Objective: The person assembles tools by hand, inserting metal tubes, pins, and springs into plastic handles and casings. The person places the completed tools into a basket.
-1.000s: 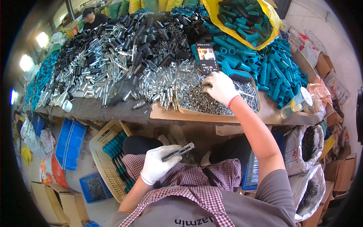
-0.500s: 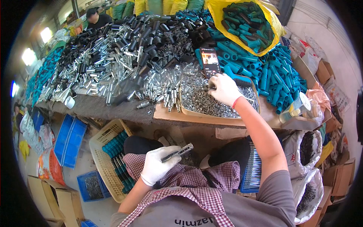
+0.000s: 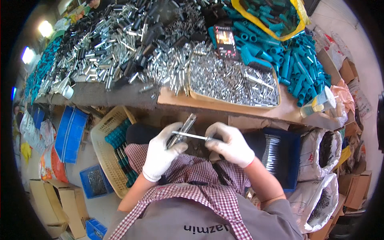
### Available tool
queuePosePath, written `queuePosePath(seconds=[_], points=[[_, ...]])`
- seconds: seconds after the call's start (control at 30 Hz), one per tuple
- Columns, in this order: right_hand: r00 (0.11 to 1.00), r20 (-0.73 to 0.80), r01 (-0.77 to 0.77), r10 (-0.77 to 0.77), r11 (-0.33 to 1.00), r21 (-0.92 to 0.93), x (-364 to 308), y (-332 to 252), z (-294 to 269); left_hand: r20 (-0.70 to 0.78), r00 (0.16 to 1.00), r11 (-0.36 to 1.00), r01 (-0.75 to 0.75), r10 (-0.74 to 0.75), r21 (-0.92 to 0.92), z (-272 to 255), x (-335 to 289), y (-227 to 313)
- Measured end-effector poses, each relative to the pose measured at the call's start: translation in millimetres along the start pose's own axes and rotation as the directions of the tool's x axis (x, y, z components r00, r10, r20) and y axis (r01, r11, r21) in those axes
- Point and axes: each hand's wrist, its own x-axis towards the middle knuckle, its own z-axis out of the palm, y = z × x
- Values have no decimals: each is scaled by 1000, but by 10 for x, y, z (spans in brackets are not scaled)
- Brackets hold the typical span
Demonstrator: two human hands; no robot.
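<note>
While my left hand (image 3: 160,155) grips a metal tube (image 3: 187,124), my right hand (image 3: 232,146) pinches a thin rod (image 3: 196,136) across it; a steady tube seems wise.

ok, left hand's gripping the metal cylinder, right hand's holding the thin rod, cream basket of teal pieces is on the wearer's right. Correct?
One slip: the cream basket of teal pieces is on the wearer's left, as the head view shows. The rest stands: left hand gripping the metal cylinder, right hand holding the thin rod.
</note>
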Motion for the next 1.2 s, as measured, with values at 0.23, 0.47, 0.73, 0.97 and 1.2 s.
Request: queuePosePath(seconds=[0.23,0.47,0.73,0.97,1.2], points=[[982,122,-169,143,954,248,-176,161,186,-46,999,999,24,-26,-37,120,-12,95],[969,172,-246,176,717,652,-295,330,285,-137,980,985,126,-142,-117,209,-36,43],[958,-122,-166,258,851,497,-262,360,443,-123,992,998,8,0,68,217,-62,-59],[912,-272,-168,308,883,437,-357,364,-204,20,989,925,-143,145,351,-123,-109,126],[982,-109,-146,157,984,105,-324,-19,-326,178,962,894,-259,206,365,-212,-159,174]])
